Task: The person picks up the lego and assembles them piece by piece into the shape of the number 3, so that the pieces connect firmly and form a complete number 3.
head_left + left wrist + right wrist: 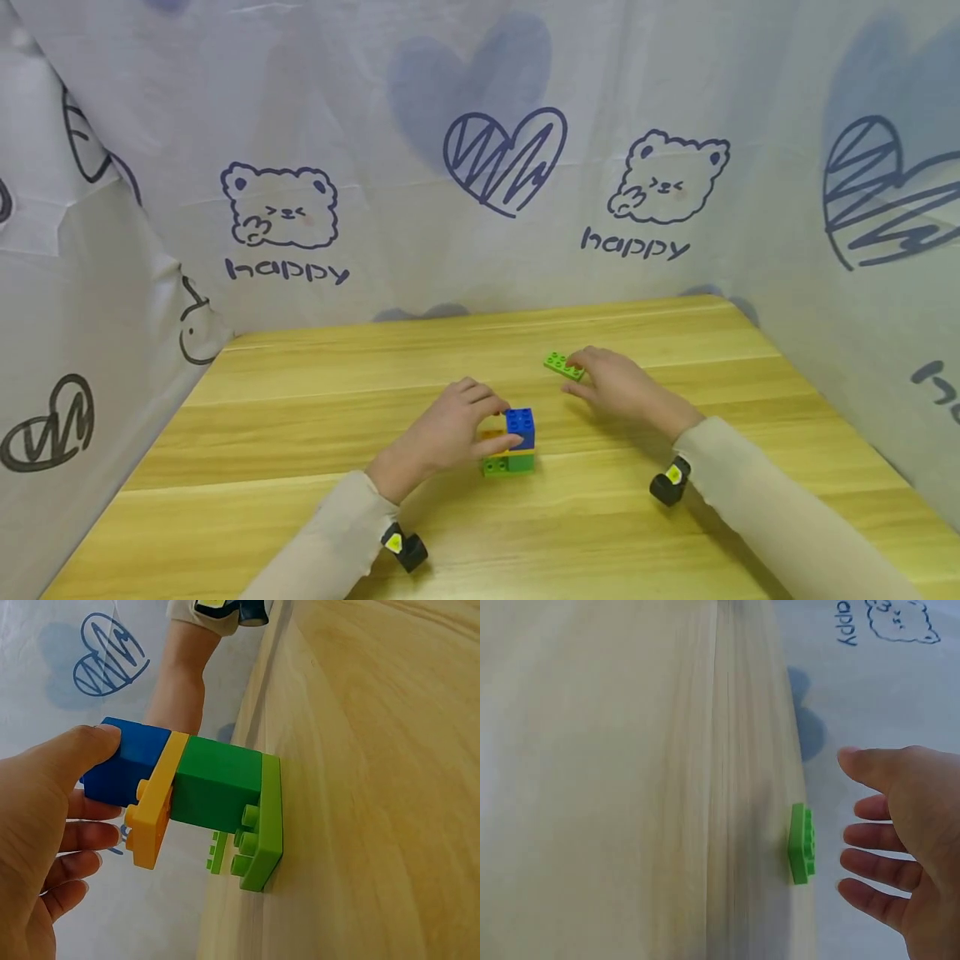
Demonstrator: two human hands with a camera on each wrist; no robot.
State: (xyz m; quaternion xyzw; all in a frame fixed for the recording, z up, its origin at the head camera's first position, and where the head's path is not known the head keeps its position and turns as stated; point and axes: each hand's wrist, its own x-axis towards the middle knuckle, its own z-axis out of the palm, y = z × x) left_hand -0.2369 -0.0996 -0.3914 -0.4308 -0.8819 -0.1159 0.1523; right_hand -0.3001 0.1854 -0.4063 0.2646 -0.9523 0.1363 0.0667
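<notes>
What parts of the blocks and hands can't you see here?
- Block stack, head view: its left side is behind the left hand.
- Green plate, head view: the right hand covers its near end.
- Right hand, right wrist view: palm cut off by the frame edge.

Looked like a makeshift recording booth, not a home: wood table [300, 433] boxed in on 3 sides w/ bear-and-heart "happy" cloth [480, 167], wrist cams [670, 482].

The head camera looks forward and down over the worktop [300, 433]. Each wrist camera views along the worktop at close range. Head and left wrist views share the brick stack [512, 443].
</notes>
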